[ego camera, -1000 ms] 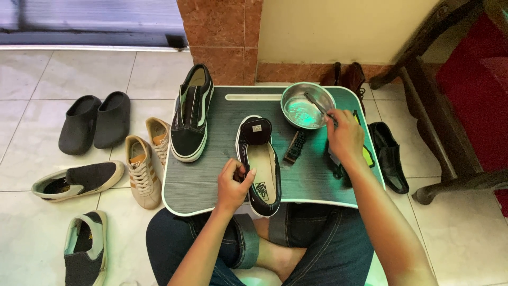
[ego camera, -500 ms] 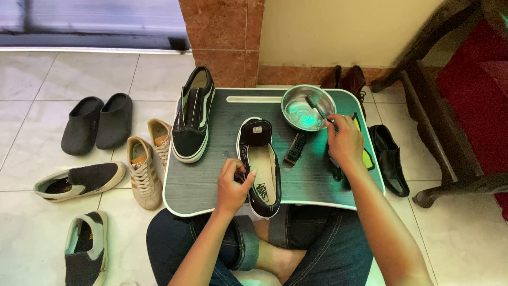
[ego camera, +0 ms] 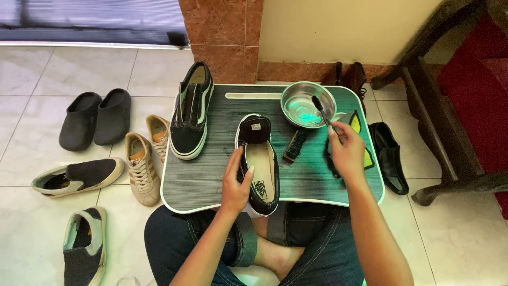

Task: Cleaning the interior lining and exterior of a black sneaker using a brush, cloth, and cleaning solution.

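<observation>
My left hand grips the black slip-on shoe on the lap tray. My right hand pinches a small brush over the metal bowl.

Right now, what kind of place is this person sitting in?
Probably a home entryway floor: pale floor tiles, loose shoes such as the dark clogs, and a lap tray with a black slip-on and metal bowl.
</observation>
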